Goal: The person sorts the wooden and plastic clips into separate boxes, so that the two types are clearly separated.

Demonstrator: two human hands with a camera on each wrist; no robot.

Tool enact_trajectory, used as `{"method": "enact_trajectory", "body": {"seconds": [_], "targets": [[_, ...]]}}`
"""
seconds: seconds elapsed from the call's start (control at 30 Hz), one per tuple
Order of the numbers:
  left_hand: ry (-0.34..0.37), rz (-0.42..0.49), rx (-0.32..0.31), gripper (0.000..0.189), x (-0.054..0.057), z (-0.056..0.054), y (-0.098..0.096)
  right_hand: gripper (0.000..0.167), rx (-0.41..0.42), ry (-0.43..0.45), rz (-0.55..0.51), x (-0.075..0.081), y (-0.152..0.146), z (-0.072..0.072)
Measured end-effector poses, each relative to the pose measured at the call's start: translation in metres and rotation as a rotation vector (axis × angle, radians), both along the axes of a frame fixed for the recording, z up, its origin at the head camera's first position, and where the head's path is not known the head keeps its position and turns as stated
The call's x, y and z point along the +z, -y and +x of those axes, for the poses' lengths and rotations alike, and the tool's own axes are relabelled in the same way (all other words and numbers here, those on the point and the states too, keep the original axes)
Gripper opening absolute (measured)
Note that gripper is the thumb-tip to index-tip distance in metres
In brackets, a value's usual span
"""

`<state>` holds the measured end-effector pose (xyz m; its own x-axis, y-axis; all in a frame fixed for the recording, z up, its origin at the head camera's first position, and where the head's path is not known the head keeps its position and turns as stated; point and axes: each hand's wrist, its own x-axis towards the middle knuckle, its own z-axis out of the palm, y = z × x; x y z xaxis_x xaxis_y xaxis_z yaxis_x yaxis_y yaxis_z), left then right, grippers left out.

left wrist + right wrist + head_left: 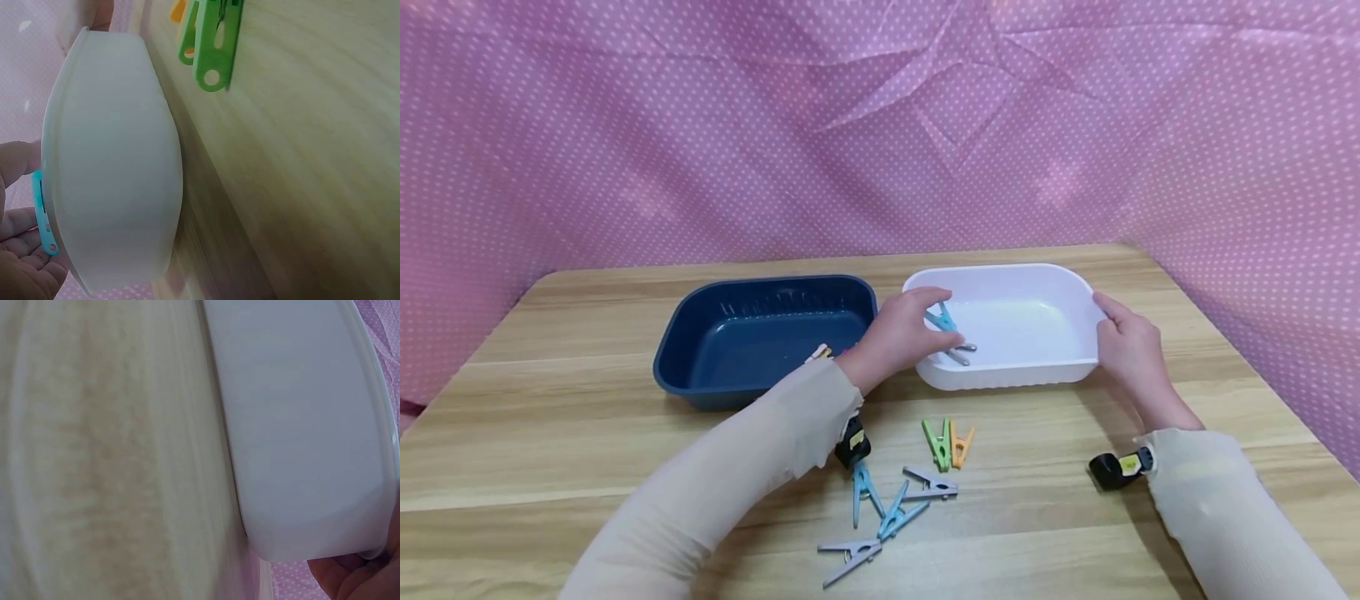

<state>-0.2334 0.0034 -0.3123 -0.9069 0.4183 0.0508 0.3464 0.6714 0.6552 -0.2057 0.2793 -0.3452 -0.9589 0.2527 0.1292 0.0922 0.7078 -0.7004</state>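
Note:
My left hand (901, 335) is over the left end of the white basin (1007, 372), fingers curled about a light blue clothespin (944, 317). In the left wrist view this clothespin (44, 215) shows just above the basin's rim, between thumb and fingers. Greyish clothespin legs (957, 357) appear below it in the head view. At the basin's right end my right hand (1133, 354) grips the rim, thumb on top. Its fingers (350, 575) are against the outside of the wall in the right wrist view.
A dark blue basin (672, 352) stands to the left, with a yellowish clothespin (820, 353) partly hidden by the left arm. Nearer lie a green clothespin (937, 446), an orange one (961, 443), and several blue and grey ones (897, 518). Pink dotted cloth (880, 167) hangs behind the table.

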Motion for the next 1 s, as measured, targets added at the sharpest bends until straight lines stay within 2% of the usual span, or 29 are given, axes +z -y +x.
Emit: {"method": "enact_trajectory", "body": {"seconds": [0.2,0.43,0.53,1.0], "targets": [[-0.004,0.013,-0.005,0.063,0.002,-0.002,-0.002,0.050,0.002,-0.002,-0.006,0.001,0.001,0.000],[0.006,-0.010,-0.004,0.087,0.003,-0.006,-0.003,0.049,-0.001,0.001,-0.009,0.001,0.003,0.000],[0.015,0.006,-0.005,0.089,0.002,-0.005,0.001,0.049,-0.003,0.006,-0.013,0.001,0.003,0.000],[-0.028,0.042,-0.007,0.087,0.011,0.009,0.017,0.050,-0.003,0.006,-0.009,0.002,0.003,0.001]]}}
